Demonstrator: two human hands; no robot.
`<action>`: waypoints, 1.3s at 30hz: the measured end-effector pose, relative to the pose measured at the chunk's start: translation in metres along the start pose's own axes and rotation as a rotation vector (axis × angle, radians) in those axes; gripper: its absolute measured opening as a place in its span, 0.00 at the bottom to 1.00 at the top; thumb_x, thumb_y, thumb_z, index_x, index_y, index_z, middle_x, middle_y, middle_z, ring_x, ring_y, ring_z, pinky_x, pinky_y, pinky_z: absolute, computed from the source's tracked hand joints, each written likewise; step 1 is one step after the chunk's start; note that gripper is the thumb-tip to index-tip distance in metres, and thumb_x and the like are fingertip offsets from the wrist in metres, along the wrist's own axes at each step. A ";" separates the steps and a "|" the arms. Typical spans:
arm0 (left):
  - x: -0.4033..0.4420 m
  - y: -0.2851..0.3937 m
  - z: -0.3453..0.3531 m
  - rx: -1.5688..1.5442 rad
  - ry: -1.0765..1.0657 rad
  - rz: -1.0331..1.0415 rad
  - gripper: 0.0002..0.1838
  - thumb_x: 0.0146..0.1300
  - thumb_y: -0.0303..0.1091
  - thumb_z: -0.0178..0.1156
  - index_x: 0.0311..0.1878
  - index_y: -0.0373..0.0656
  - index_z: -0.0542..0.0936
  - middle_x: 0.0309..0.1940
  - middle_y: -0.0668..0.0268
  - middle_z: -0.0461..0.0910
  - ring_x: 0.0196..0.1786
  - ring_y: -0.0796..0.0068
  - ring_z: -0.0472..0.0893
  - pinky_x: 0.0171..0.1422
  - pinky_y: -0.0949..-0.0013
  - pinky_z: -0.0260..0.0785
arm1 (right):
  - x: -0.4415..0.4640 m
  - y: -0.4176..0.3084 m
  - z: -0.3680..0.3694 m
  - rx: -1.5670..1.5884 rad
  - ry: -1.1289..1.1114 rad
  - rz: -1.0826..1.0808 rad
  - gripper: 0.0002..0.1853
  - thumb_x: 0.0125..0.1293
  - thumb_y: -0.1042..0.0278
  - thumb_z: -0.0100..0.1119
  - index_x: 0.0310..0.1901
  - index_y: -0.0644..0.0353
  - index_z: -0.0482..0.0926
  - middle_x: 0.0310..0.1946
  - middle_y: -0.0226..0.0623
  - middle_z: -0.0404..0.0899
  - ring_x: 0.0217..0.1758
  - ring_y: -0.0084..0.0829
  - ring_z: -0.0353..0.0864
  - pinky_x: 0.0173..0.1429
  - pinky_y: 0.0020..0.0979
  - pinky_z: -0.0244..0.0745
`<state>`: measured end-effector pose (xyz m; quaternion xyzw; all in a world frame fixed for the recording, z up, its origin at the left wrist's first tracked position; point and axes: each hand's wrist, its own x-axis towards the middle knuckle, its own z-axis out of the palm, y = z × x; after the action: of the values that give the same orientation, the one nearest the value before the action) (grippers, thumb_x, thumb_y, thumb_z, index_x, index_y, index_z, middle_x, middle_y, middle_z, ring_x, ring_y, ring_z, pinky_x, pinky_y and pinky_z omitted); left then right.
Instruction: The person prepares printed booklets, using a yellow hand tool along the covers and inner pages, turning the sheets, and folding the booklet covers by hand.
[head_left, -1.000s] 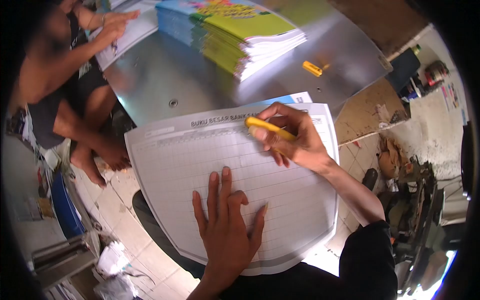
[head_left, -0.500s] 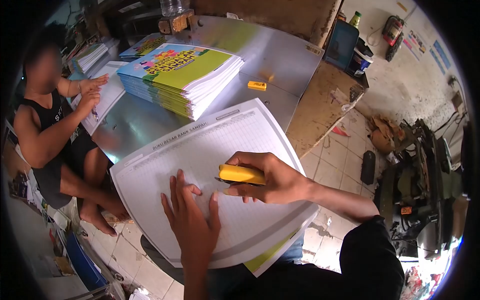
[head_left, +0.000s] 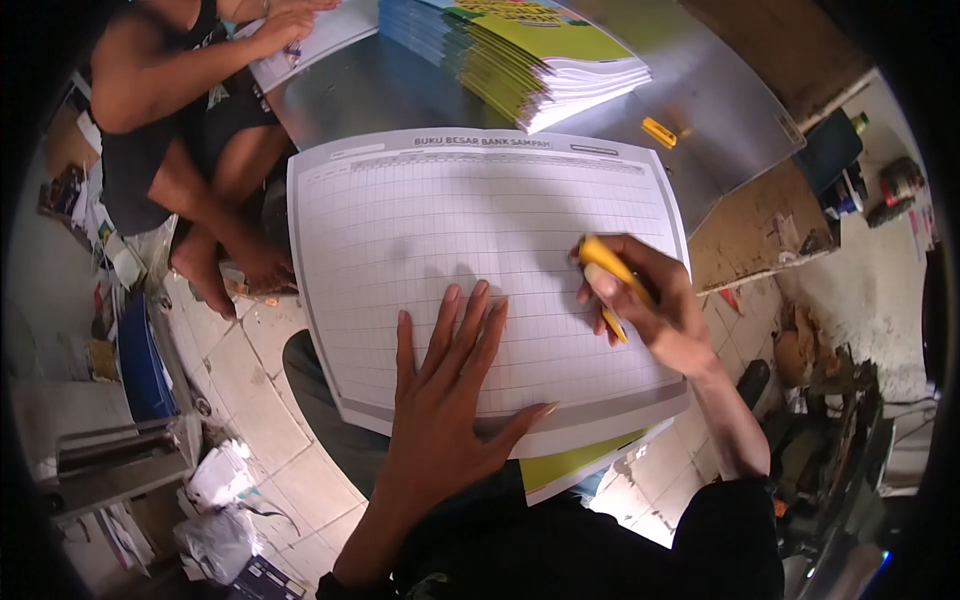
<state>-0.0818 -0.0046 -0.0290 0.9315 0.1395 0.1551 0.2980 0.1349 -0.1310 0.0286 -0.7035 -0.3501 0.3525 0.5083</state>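
A large sheet of ruled paper point(head_left: 380, 240), headed "BUKU BESAR BANK SAMPAH", lies open across my lap, with a green cover point(head_left: 570, 465) showing under its near edge. My left hand point(head_left: 445, 400) rests flat on the lower middle of the page, fingers spread, holding nothing. Above the right part of the paper, my right hand point(head_left: 665, 315) is closed around a yellow stapler point(head_left: 615, 268). The stapler is slightly blurred and tilted, and appears apart from the sheet.
A stack of green and blue booklets point(head_left: 540, 65) stands on the metal table point(head_left: 335, 95), with a small yellow box point(head_left: 659, 132) to its right. Another person point(head_left: 175, 100) sits at the left, hands over papers. Clutter lies on the floor at both sides.
The stapler in my right hand has moved right, off the page's middle. My left hand has flattened and spread. The sheet sits straighter, and the view has tilted down.
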 end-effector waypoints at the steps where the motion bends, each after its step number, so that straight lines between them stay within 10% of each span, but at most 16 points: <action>1: 0.002 0.000 0.001 0.005 0.030 -0.008 0.54 0.57 0.55 0.73 0.80 0.39 0.59 0.81 0.50 0.57 0.85 0.48 0.51 0.85 0.36 0.28 | 0.001 0.003 0.001 -0.011 -0.016 0.005 0.17 0.70 0.72 0.67 0.57 0.70 0.79 0.34 0.42 0.84 0.32 0.29 0.86 0.36 0.28 0.83; 3: 0.006 0.003 0.005 -0.059 0.086 -0.057 0.57 0.56 0.61 0.73 0.80 0.37 0.58 0.81 0.50 0.56 0.85 0.48 0.48 0.84 0.34 0.26 | 0.001 0.014 0.003 -0.379 -0.092 -0.552 0.17 0.63 0.76 0.71 0.52 0.71 0.83 0.37 0.45 0.86 0.35 0.34 0.88 0.38 0.30 0.84; 15: 0.004 0.003 0.018 0.101 0.162 -0.158 0.37 0.69 0.51 0.62 0.78 0.48 0.68 0.82 0.52 0.57 0.86 0.48 0.47 0.83 0.31 0.24 | 0.021 -0.002 0.007 -0.529 -0.296 -0.510 0.21 0.53 0.78 0.78 0.50 0.69 0.86 0.40 0.46 0.87 0.41 0.38 0.89 0.46 0.33 0.85; 39: 0.006 0.002 0.015 -0.047 0.166 -0.255 0.42 0.65 0.51 0.67 0.78 0.42 0.66 0.82 0.57 0.57 0.85 0.46 0.46 0.82 0.27 0.26 | 0.047 -0.006 0.009 -0.616 -0.499 -0.577 0.24 0.52 0.83 0.76 0.53 0.72 0.83 0.38 0.49 0.85 0.35 0.37 0.86 0.37 0.32 0.81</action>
<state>-0.0703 -0.0115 -0.0388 0.8830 0.2772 0.1957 0.3243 0.1505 -0.0858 0.0255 -0.5895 -0.7298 0.2350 0.2543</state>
